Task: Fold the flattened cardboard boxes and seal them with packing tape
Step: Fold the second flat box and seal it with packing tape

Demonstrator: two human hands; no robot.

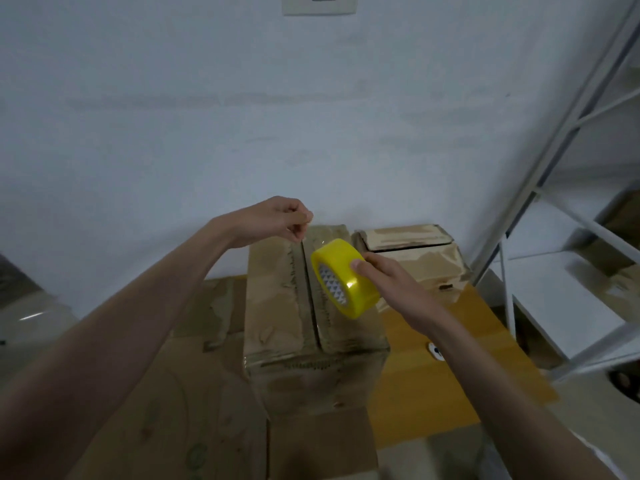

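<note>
A folded cardboard box [287, 306] stands upright in front of me, its top flaps closed with a seam running down the middle. My right hand [391, 282] grips a yellow roll of packing tape [346, 278] above the box's right half. My left hand [277, 218] hovers over the box's far edge, thumb and fingertips pinched together, apparently on the clear tape end pulled from the roll; the strip itself is barely visible.
A second, worn cardboard box [412, 251] sits behind to the right. Flattened cardboard [166, 403] lies on the floor to the left and in front. A white metal shelf rack [554, 237] stands on the right. A white wall is close behind.
</note>
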